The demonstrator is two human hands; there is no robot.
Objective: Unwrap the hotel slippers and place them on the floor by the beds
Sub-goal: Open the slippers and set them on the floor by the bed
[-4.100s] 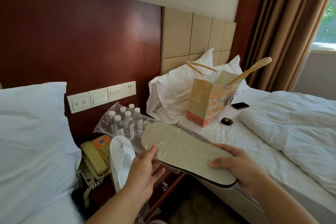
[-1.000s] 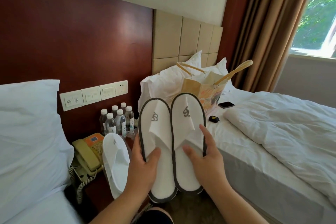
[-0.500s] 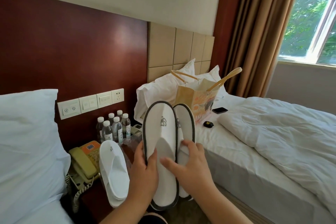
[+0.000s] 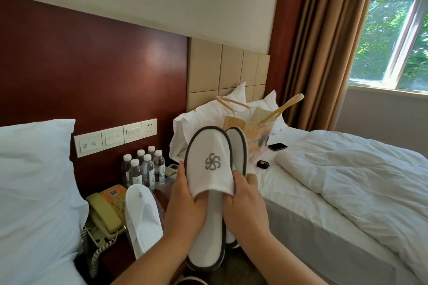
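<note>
Thumbs tucked under its upper, left hand (image 4: 185, 210) and right hand (image 4: 245, 208) grip the front slipper (image 4: 209, 164) upright beside the unmade bed (image 4: 301, 227); rear slipper (image 4: 239, 146) is clamped behind it by the right

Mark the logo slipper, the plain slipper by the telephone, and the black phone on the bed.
Logo slipper (image 4: 209, 146): head view, toe cap above the logo.
Plain slipper (image 4: 141, 217): head view, middle of its upper.
Black phone (image 4: 277, 146): head view, centre of its screen.
</note>
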